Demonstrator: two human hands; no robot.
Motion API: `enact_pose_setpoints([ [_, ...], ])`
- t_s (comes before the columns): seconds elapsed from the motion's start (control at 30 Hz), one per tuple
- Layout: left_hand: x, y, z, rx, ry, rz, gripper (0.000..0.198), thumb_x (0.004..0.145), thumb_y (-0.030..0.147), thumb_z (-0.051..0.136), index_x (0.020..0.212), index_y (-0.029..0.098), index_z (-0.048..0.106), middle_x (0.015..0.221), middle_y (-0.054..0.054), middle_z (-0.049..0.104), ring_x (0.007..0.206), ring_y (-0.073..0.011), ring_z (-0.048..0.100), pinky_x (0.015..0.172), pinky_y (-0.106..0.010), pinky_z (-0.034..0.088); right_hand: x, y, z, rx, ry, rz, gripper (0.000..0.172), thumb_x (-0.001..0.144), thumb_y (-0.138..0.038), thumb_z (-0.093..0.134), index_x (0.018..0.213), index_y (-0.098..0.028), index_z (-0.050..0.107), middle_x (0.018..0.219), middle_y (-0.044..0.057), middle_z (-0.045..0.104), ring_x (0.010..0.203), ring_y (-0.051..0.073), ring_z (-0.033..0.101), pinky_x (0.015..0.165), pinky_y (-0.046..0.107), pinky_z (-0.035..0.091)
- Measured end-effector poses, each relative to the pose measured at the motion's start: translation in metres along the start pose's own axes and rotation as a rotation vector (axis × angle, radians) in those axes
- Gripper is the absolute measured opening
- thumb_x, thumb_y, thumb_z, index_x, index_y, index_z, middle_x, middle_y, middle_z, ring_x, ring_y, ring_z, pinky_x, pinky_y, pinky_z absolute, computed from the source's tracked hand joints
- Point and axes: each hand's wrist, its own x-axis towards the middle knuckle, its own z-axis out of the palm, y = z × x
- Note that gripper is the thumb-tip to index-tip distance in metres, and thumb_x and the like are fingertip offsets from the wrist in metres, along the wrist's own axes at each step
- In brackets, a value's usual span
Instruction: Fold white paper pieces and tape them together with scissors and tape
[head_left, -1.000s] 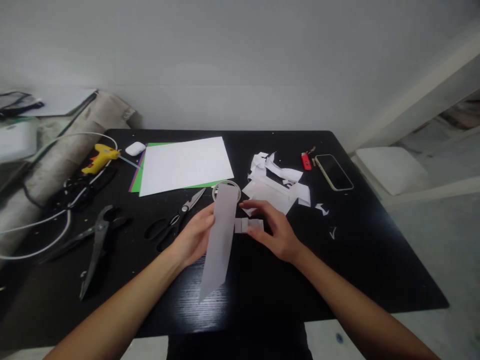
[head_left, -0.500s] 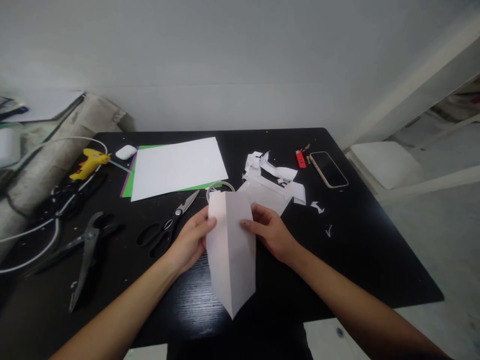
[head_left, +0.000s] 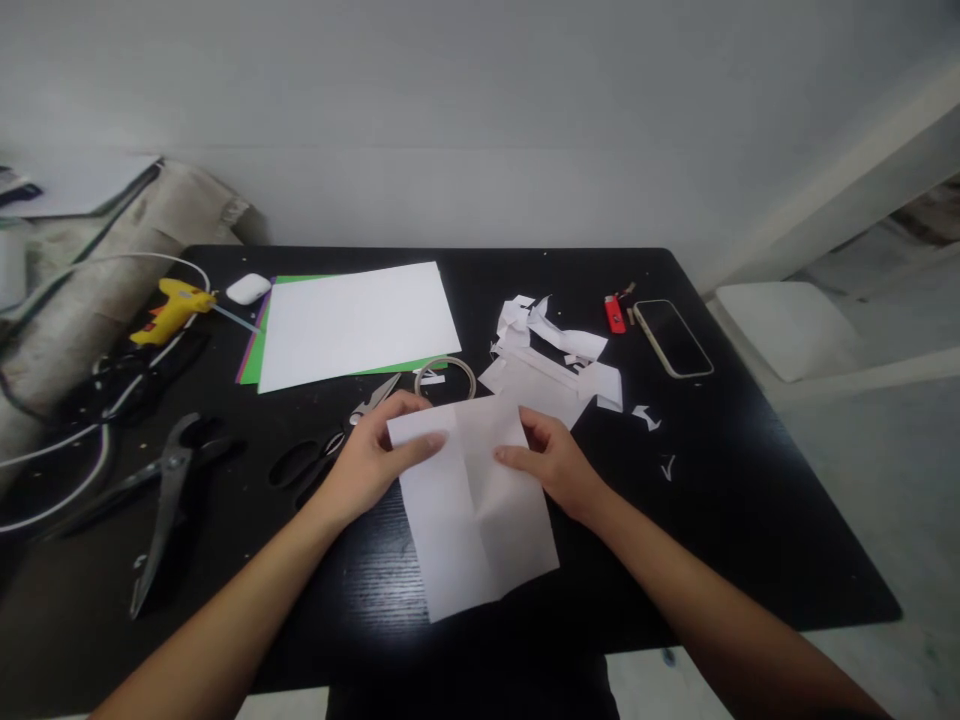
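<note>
A creased white paper (head_left: 480, 510) is held up above the black table, a fold line running down its middle. My left hand (head_left: 382, 450) grips its upper left edge, thumb on the near face and fingers behind. On the upper right edge, my right hand (head_left: 551, 460) pinches it the same way. Black-handled scissors (head_left: 322, 455) lie beside my left hand, partly covered by it. Just beyond the paper rests a round ring (head_left: 471, 375). White paper scraps (head_left: 555, 350) lie past my right hand.
White sheets (head_left: 360, 325) rest on coloured ones at the back left, near a yellow glue gun (head_left: 171, 310) and a white case (head_left: 248, 289). Large pliers (head_left: 171, 480) lie at left. A red lighter (head_left: 615, 314) and a phone (head_left: 673, 338) are at right on the table (head_left: 720, 540).
The paper has opened out flatter and wider, its lower end no longer a sharp point. My hands have moved slightly apart, and the view has shifted a little.
</note>
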Motion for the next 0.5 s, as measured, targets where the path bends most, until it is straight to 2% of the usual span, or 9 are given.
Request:
enact_pose_setpoints([
  [0.13,0.0025,0.0012,-0.0061,0.000,-0.074,0.030,0.020,0.085,0.038,0.080,0.093,0.021,0.076,0.070,0.002,0.066,0.061,-0.0129,0.058,0.057,-0.024,0.044,0.0004,-0.0004,-0.0011,-0.028,-0.078,0.041,0.031,0.071,-0.027,0.083,0.100,-0.019,0.074,0.087,0.002,0.074,0.079,0.021,0.068,0.072,0.033,0.052],
  [0.23,0.0018,0.0008,-0.0085,0.000,-0.187,-0.038,0.020,0.085,0.037,0.079,0.096,0.020,0.077,0.061,0.004,0.061,0.051,-0.0100,0.053,0.050,-0.021,0.038,0.0003,-0.0002,-0.0015,-0.043,-0.166,0.072,0.034,0.071,-0.025,0.083,0.102,-0.018,0.074,0.088,0.002,0.074,0.079,0.021,0.068,0.073,0.033,0.052],
  [0.37,-0.0014,0.0005,-0.0063,0.000,-0.301,-0.145,0.021,0.087,0.039,0.077,0.089,0.018,0.076,0.064,0.001,0.067,0.050,-0.0109,0.057,0.048,-0.020,0.039,-0.0019,-0.0021,-0.0009,0.001,-0.291,0.098,0.034,0.075,-0.029,0.084,0.105,-0.018,0.073,0.092,0.003,0.074,0.082,0.020,0.069,0.075,0.033,0.053],
  [0.43,-0.0027,0.0012,-0.0039,0.001,-0.322,-0.159,0.022,0.086,0.040,0.078,0.085,0.018,0.076,0.066,-0.001,0.071,0.053,-0.0125,0.060,0.049,-0.021,0.042,-0.0030,-0.0031,-0.0003,0.010,-0.301,0.106,0.033,0.077,-0.033,0.084,0.103,-0.019,0.072,0.090,0.002,0.073,0.082,0.020,0.068,0.074,0.032,0.052],
  [0.5,-0.0036,0.0019,-0.0008,0.008,-0.331,-0.151,0.022,0.085,0.039,0.081,0.083,0.018,0.076,0.069,-0.003,0.072,0.055,-0.0134,0.062,0.052,-0.022,0.045,-0.0034,-0.0033,0.0005,-0.028,-0.256,0.091,0.031,0.077,-0.036,0.085,0.101,-0.020,0.072,0.086,0.001,0.070,0.078,0.019,0.065,0.070,0.030,0.050],
])
